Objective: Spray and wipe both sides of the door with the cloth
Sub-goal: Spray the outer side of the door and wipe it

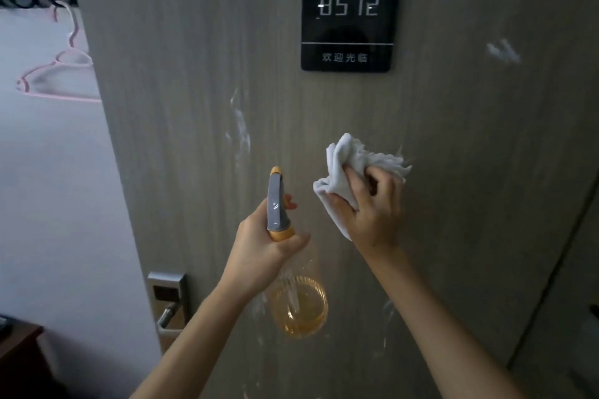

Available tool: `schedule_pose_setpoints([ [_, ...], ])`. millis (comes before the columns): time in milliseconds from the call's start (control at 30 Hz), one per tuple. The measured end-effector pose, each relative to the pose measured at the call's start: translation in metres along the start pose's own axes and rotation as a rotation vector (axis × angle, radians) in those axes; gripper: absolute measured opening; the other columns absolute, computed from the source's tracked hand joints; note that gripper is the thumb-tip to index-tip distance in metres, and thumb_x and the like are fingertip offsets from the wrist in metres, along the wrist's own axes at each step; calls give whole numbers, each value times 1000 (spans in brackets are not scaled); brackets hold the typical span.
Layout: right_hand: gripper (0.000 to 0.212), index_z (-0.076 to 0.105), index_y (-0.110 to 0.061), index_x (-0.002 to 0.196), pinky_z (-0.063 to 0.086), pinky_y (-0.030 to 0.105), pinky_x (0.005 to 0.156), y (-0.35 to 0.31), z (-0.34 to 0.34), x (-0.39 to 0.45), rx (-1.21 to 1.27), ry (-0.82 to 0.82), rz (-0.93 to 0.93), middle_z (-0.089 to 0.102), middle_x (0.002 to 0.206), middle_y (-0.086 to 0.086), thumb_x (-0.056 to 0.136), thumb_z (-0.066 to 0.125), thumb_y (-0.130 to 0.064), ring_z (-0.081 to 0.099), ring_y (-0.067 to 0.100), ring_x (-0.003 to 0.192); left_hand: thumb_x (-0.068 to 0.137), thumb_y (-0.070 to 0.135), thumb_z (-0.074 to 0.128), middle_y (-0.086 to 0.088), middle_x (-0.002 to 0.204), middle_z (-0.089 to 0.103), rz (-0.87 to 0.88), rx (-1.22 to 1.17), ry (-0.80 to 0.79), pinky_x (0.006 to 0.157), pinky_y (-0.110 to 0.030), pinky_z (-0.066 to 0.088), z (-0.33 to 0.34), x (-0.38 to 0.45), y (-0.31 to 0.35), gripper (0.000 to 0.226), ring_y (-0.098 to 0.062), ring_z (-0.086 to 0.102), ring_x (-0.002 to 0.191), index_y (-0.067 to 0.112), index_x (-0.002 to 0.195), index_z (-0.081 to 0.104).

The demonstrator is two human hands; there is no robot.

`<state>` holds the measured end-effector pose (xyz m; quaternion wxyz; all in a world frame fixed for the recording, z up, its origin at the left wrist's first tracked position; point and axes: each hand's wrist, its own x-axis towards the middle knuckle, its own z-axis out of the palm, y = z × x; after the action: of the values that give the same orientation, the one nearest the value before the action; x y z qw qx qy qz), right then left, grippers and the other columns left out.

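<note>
A grey wood-grain door [194, 74] fills most of the view, standing open with its edge at the left. White streaks of foam [240, 129] show on it in several spots. My left hand [262, 246] grips the neck of a clear spray bottle [299, 308] holding yellow liquid; its grey and orange spray head [276, 201] points up at the door. My right hand [372, 204] grips a bunched white cloth [350, 159] close to the door, right of the bottle.
A black room-number panel [351, 6] reading 8572 sits high on the door. A metal lock plate with lever handle [168, 301] is at the lower left. Pink hangers [61, 74] hang beyond the door's edge at left. A dark wooden cabinet corner [19, 347] is bottom left.
</note>
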<state>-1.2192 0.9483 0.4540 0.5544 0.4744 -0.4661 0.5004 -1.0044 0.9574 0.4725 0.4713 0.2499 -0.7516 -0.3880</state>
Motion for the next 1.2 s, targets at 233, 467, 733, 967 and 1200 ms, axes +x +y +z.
schedule_pose_setpoints([
  [233, 38, 59, -27, 117, 48, 33, 81, -56, 42, -11, -87, -63, -2, 50, 105, 1, 89, 66, -51, 51, 23, 91, 64, 49, 67, 4, 62, 58, 7, 114, -19, 66, -48, 54, -64, 0, -44, 43, -16, 58, 58, 40, 103, 53],
  [467, 39, 62, -29, 118, 51, 35, 76, -34, 62, -42, -221, -123, -89, 48, 104, 0, 89, 63, -55, 50, 22, 87, 65, 45, 69, -1, 65, 57, -2, 60, -26, 67, -50, 54, -84, 9, -59, 40, -22, 59, 61, 37, 101, 54],
  [733, 46, 63, -27, 122, 48, 36, 75, -28, 67, -45, -256, -99, -149, 50, 103, 3, 89, 59, -59, 49, 23, 85, 68, 32, 71, -4, 87, 62, 37, 2, -1, 73, -46, 54, -90, 40, -47, 34, -26, 62, 75, 30, 98, 57],
  [967, 48, 60, -29, 124, 47, 35, 75, -28, 66, -44, -229, -91, -161, 49, 104, 3, 87, 64, -59, 51, 23, 84, 66, 34, 73, -5, 96, 65, 38, 1, -18, 77, -41, 56, -88, 65, -38, 36, -18, 65, 80, 26, 98, 59],
  [1200, 46, 59, -29, 124, 46, 34, 74, -28, 66, -45, -229, -80, -172, 49, 104, 3, 89, 60, -59, 49, 22, 84, 63, 34, 74, -2, 85, 66, 18, 13, 27, 74, -52, 56, -83, 67, -43, 33, -27, 66, 78, 19, 89, 61],
])
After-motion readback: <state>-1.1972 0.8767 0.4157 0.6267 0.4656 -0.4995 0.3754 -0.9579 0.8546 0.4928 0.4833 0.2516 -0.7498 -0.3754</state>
